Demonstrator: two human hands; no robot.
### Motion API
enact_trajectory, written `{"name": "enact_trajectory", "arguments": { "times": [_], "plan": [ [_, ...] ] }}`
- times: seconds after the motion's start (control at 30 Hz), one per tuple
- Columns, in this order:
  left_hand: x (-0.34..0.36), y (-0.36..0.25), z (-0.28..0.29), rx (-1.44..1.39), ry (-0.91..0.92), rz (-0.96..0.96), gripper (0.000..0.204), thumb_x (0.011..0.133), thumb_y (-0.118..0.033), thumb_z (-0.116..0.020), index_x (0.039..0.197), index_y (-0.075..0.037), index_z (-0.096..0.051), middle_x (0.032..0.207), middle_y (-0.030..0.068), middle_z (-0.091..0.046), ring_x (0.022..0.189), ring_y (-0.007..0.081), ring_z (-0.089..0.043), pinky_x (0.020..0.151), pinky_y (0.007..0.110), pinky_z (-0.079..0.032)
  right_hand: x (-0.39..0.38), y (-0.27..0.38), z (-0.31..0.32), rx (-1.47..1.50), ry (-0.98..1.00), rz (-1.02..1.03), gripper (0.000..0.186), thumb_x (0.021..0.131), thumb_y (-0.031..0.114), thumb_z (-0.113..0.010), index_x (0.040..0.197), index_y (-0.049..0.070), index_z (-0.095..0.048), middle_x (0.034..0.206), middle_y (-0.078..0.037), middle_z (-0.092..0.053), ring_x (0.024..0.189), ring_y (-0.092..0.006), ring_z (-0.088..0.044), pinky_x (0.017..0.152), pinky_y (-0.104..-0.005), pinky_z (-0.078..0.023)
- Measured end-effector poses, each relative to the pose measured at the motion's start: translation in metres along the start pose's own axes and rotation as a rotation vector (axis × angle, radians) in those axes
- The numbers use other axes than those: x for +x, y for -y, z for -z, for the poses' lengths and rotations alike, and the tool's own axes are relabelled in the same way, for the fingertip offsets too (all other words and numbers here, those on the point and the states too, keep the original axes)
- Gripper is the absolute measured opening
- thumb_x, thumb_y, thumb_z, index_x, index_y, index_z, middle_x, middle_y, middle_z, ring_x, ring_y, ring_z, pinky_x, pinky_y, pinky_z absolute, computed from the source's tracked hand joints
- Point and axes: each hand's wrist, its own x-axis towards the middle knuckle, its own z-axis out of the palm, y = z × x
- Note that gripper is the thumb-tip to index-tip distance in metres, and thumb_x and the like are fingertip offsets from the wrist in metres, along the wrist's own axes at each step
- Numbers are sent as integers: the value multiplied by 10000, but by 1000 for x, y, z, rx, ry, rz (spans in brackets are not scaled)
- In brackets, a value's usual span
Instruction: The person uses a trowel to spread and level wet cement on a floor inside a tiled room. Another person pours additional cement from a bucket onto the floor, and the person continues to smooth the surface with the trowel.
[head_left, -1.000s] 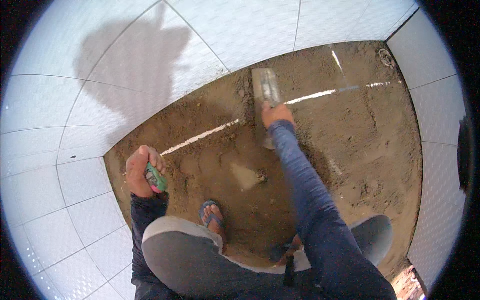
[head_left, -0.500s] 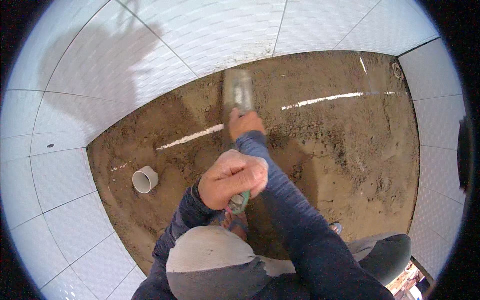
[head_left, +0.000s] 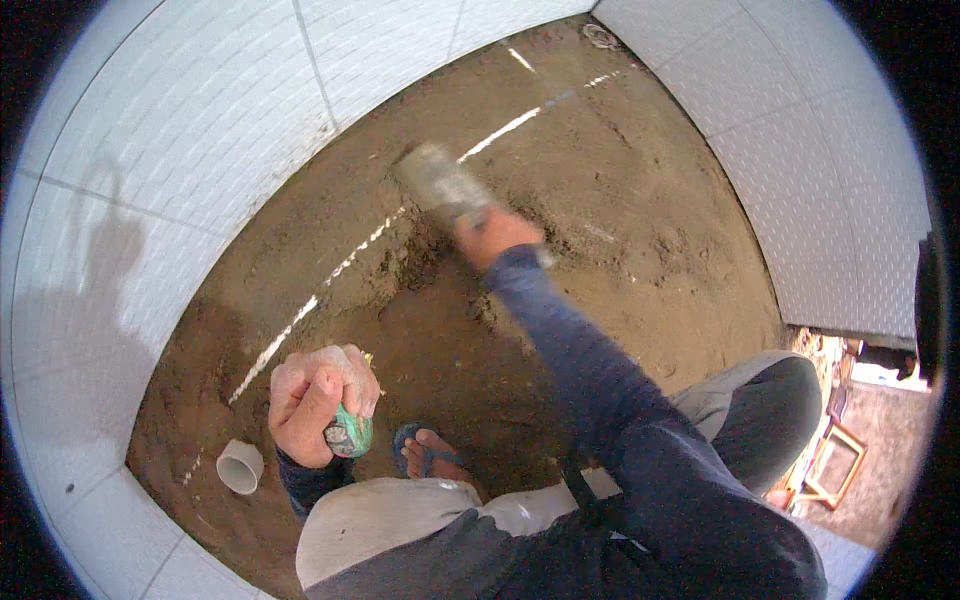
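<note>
My right hand (head_left: 497, 240) is wrapped round the grip of a rectangular plastering trowel (head_left: 442, 182), blurred by motion. Its long blade lies over the brown sandy floor bed (head_left: 600, 290), near a white broken strip (head_left: 270, 360) that runs across the bed. Loose, rough mortar-like material (head_left: 415, 255) lies close to the blade. Nearer to me on the left, my left hand (head_left: 325, 395) is closed round a green-covered object (head_left: 350, 433); only its rounded end shows, and its kind cannot be made out.
An open white pipe end (head_left: 240, 467) stands up from the bed at the lower left. Tiled walls (head_left: 230, 120) border it on the left and far sides, with another tiled wall (head_left: 800, 170) on the right. My sandalled foot (head_left: 432, 455) rests on the bed. A wooden frame (head_left: 835, 465) lies outside, lower right.
The view has turned to the right. The trowel has swung from pointing straight ahead to pointing up-left, and my left hand has moved away from my right forearm.
</note>
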Motion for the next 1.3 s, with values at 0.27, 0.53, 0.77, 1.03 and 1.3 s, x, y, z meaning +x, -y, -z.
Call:
{"name": "enact_trajectory", "arguments": {
  "times": [0.27,0.53,0.77,1.03,1.3],
  "plan": [
    [19,36,-11,-97,95,110,429,972,-299,-547,655,-10,-512,620,96,-512,538,179,-493,497,303,-386,85,-140,25,-210,-238,-4,480,887,560,-542,1069,122,-615,823,-199,-697,787,-412,-677,672,-526,-522],
    [17,30,5,-73,-135,-101,417,993,-290,-486,671,-27,-508,611,80,-484,539,177,-478,501,308,-392,75,-78,14,-74,-176,115,498,874,556,-549,1051,105,-662,841,-218,-699,788,-397,-687,730,-515,-540],
    [4,7,22,-39,-287,-237,389,1016,-278,-425,706,-46,-463,608,73,-440,530,157,-418,509,296,-378,31,29,-27,-25,11,543,497,842,553,-555,942,88,-702,860,-189,-713,804,-372,-693,691,-519,-541],
    [-29,-1,58,-39,-355,-287,381,1025,-280,-402,721,-58,-463,638,66,-446,545,161,-435,528,290,-380,9,-32,17,-24,64,163,561,841,624,-554,1081,144,-716,872,-228,-710,793,-378,-702,701,-456,-571],
    [-14,-1,40,-164,-242,-309,344,1047,-268,-366,762,-94,-448,665,34,-431,594,144,-420,576,288,-371,-86,-41,-32,-25,414,259,619,804,635,-604,978,53,-724,930,-250,-694,906,-413,-678,816,-498,-533]
  ]
}}
